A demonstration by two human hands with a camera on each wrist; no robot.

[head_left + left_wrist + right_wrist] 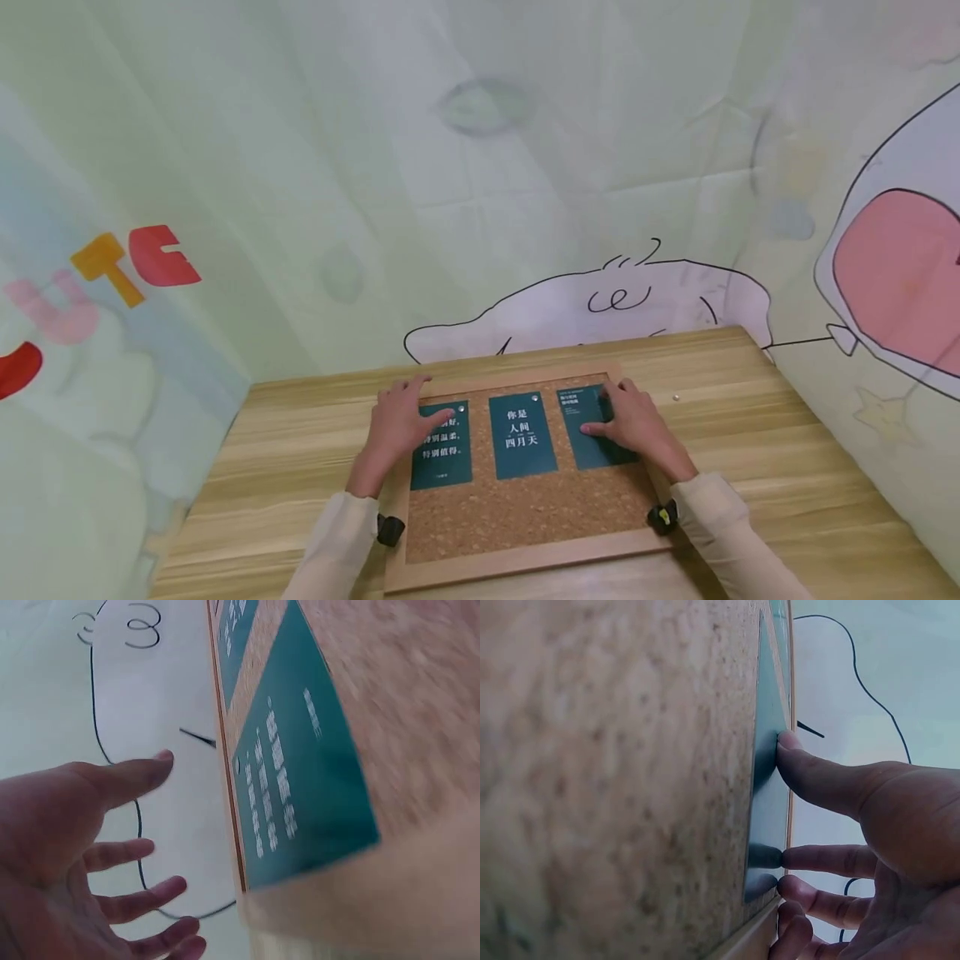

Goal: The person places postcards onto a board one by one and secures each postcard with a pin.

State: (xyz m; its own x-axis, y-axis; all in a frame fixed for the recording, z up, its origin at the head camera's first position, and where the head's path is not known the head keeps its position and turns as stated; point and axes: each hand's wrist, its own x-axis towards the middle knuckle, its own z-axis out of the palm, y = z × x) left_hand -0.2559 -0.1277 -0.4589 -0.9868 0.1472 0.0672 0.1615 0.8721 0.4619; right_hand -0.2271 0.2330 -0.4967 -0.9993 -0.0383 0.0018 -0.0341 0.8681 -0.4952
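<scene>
A wood-framed cork board (525,512) lies on the table with a row of three dark green cards printed in white. My right hand (641,425) touches the right card (592,450); in the right wrist view its thumb (817,776) and fingertips rest on the card's surface, fingers spread. My left hand (397,425) is at the board's left side, its thumb over the left card (442,467) in the head view. The left wrist view shows that palm with fingers spread and nothing held. The middle card (522,458) lies between the hands.
Small round pins show at the top right corners of the left and middle cards. Another small shiny piece (676,397) lies on the wood-grain table (300,467) right of the board. A printed cloth backdrop (337,167) hangs behind the table.
</scene>
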